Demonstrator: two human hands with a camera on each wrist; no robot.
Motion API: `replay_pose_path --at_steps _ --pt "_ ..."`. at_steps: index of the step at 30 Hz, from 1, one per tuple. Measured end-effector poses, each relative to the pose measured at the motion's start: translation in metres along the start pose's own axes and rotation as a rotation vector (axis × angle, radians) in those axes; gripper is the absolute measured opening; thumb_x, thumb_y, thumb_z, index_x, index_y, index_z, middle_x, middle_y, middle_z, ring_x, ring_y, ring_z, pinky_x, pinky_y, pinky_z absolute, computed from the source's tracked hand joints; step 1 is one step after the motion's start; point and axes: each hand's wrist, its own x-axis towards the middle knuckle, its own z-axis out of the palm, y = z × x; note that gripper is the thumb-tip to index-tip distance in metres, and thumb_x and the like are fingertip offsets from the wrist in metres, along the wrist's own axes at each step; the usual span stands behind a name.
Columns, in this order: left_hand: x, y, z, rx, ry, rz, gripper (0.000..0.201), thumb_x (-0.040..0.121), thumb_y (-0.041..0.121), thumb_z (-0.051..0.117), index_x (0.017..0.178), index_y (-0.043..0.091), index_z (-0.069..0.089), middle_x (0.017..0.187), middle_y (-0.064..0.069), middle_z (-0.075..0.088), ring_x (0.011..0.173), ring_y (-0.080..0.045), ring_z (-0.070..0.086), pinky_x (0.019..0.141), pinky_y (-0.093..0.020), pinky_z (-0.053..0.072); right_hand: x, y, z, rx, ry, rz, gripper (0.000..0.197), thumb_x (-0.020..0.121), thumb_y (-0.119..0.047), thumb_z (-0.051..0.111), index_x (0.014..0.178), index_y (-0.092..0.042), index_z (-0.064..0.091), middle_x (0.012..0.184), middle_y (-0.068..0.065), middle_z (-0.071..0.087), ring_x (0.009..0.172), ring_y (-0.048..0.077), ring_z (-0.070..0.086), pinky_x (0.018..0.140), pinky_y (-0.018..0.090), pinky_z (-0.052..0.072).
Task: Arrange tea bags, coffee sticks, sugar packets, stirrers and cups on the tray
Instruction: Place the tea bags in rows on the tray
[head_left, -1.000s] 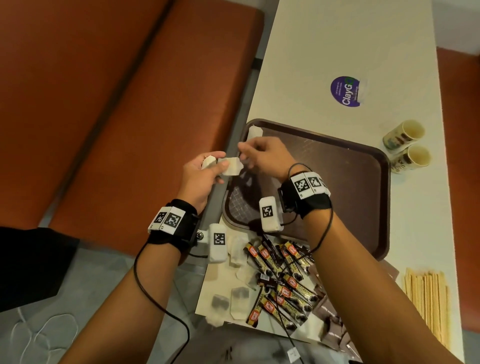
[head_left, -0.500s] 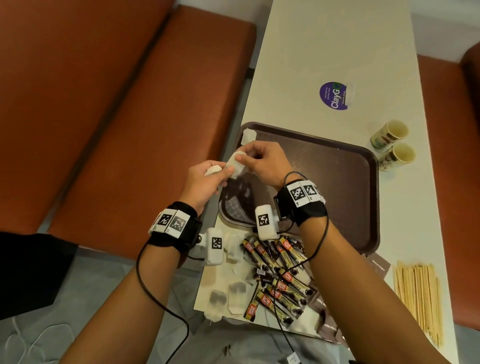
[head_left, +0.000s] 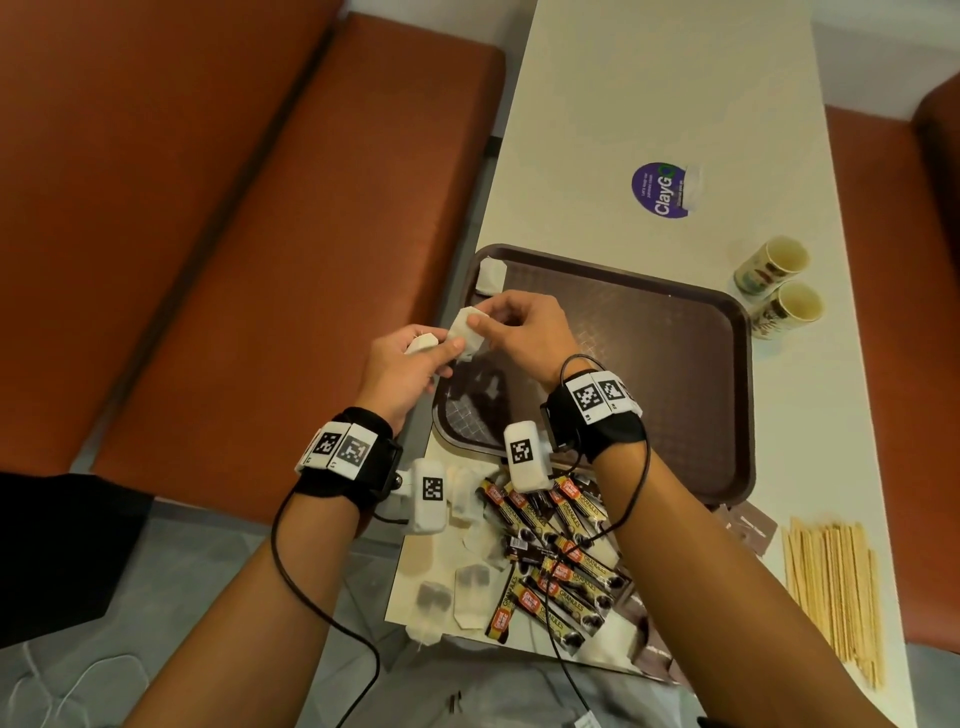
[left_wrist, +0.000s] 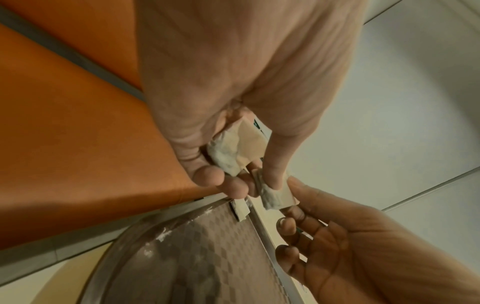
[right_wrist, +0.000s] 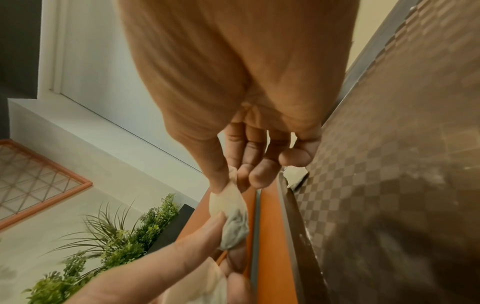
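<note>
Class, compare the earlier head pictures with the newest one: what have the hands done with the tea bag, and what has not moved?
The tea bag, pinched flat between both hands a second ago, now stands tilted, its upper end pinched by the right hand, the left hand gripping its lower end plus a second bag. Both hands sit about as before at the tray edge. Unchanged: the corner tea bag, cups, stirrers, coffee sticks.

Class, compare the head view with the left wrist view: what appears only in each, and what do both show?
Head view only: two cups, stirrers, coffee sticks and a purple sticker on the table.
Left wrist view only: a second tea bag tucked in the left hand.
Both: the tray, a tea bag in its corner, and both hands pinching one tea bag.
</note>
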Motion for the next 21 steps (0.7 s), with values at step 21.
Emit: replay_pose_path --at_steps 21 --pt "0.008 -0.009 -0.016 -0.064 0.066 -0.077 0.026 0.100 -0.004 0.052 0.122 0.004 0.063 0.104 -0.012 0.068 0.085 -0.019 0.073 0.075 -0.029 0.060 0.043 0.030 -0.001 -0.292 0.078 0.252 0.013 0.087 -0.031 0.077 0.083 -0.018 0.076 0.084 0.000 0.075 0.085 0.017 0.072 0.089 0.035 0.059"
